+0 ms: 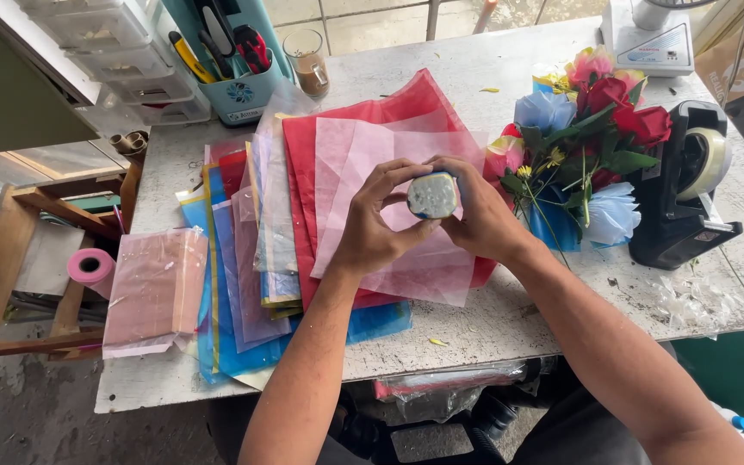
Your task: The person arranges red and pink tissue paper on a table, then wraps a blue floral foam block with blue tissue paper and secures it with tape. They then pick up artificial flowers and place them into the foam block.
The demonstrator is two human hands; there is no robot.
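Outdoors, both hands are holding a small round block [431, 195] above pink sheets [389, 207], the left hand [374, 226] and right hand [473, 215] curling closed around it. A worn white table [475, 327] is bearing paper flowers [587, 138], a tape dispenser [682, 185] and a tool caddy [238, 86].

We hold a small whitish block [431, 195] between our left hand [375, 226] and right hand [478, 213] — above pink and red sheets [363, 146] on the table [492, 319], flowers [587, 129] and tape dispenser [682, 185] at right.
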